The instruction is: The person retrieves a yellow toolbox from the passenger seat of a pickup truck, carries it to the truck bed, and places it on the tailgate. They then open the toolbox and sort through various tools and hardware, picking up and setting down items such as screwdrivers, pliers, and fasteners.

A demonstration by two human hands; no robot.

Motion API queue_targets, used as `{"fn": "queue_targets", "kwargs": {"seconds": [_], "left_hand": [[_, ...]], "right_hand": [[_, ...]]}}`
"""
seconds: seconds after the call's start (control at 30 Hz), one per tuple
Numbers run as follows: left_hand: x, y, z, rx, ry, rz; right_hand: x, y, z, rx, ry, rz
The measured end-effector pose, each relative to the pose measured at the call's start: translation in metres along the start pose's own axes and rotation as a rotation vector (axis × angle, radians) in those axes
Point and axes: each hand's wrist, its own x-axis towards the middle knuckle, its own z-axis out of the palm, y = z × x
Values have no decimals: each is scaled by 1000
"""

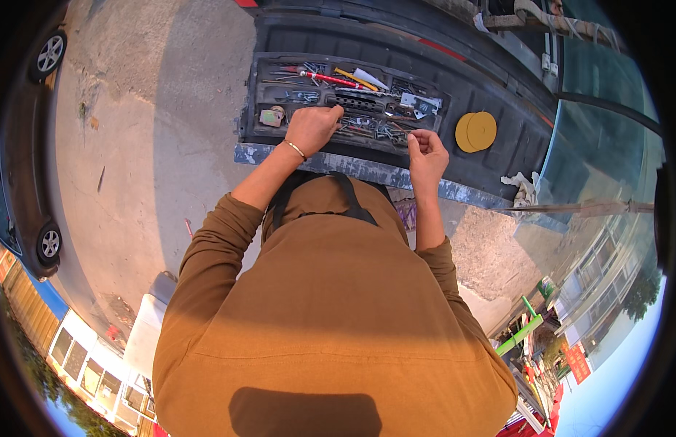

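A dark compartment tray (253,81) of screws, bolts and other small hardware lies before me on a truck bed. My left hand (314,132), with a bracelet at the wrist, is over the tray's near middle, its fingers curled together; what they hold, if anything, is hidden. By the tray's near right corner, my right hand (428,154) has thumb and forefinger pinched, and anything between them is too small to make out. Among the far compartments lie a red pen-like stick (336,80), a yellow stick (354,79) and a white tube (368,79). Metal plates (419,103) sit at the right.
Two round yellow discs (476,132) overlap on the bed liner right of the tray. The worn bed edge (461,192) runs between me and the tray. A crumpled white cloth (523,189) and a glass pane (593,160) are farther right. A dark car (26,146) stands at far left.
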Motion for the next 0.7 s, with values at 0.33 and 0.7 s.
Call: {"fn": "queue_targets", "kwargs": {"seconds": [0.33, 0.7], "left_hand": [[-2, -2, 5, -4, -21, -5], [-8, 4, -7, -228, 13, -93]], "right_hand": [[1, -4, 4, -24, -34, -3], [-1, -4, 6, 6, -43, 2]]}}
